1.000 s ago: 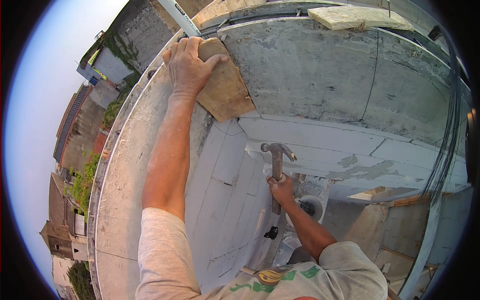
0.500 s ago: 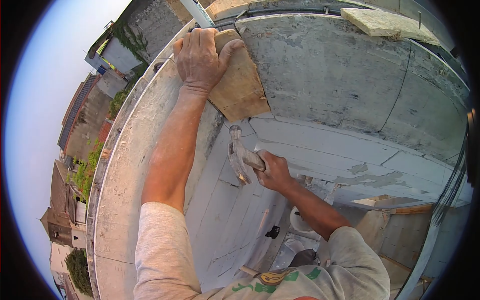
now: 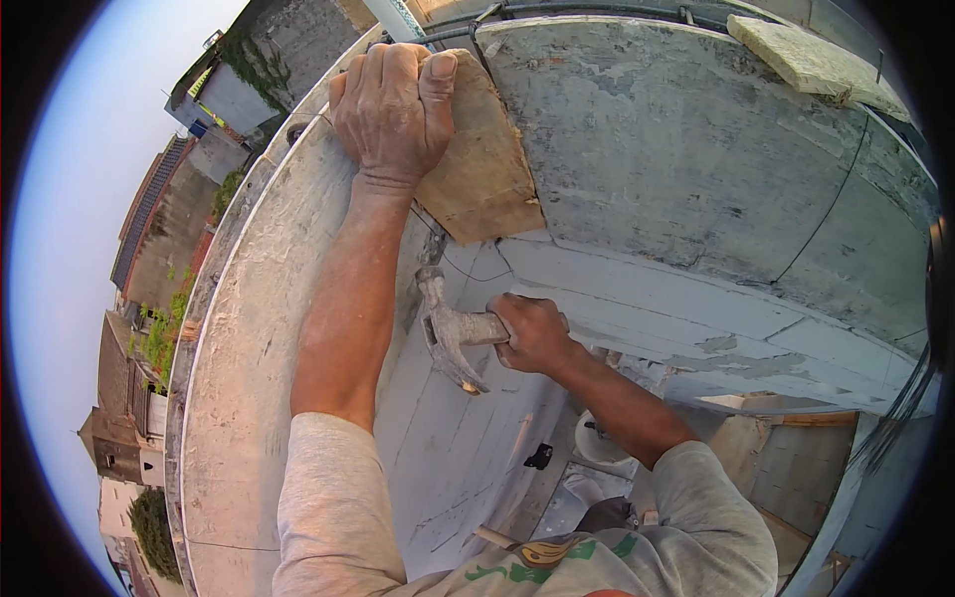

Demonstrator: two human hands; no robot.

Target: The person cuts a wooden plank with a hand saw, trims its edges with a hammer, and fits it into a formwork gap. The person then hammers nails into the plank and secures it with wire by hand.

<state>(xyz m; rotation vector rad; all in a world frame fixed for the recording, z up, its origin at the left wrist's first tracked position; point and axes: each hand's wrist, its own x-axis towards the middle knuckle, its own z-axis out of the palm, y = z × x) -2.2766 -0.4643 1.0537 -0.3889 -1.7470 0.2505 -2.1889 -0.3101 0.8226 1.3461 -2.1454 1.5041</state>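
Note:
My left hand (image 3: 391, 119) is up at the corner of the wall top, its fingers hooked over the upper edge of a brown plywood piece (image 3: 487, 164). The thumb lies along that edge, and the fingertips are hidden behind it. Lower down, my right hand (image 3: 532, 334) is wrapped round the handle of a worn claw hammer (image 3: 446, 333). The hammer's head points left, in the air below the plywood and apart from it. A thin wire (image 3: 468, 271) hangs under the plywood's lower end.
Grey form panels (image 3: 686, 139) curve away to the right, a pale curved panel (image 3: 254, 368) to the left. Below is white block wall (image 3: 637, 284). A loose board (image 3: 811, 62) lies on the top edge at right. Dark wires (image 3: 895, 418) hang at far right; a white bucket (image 3: 594, 443) stands below.
The hammer has swung left and its head has turned, with my right hand shifting slightly left. My left hand has moved a little up and left, its thumb now drawn in closer to the fingers.

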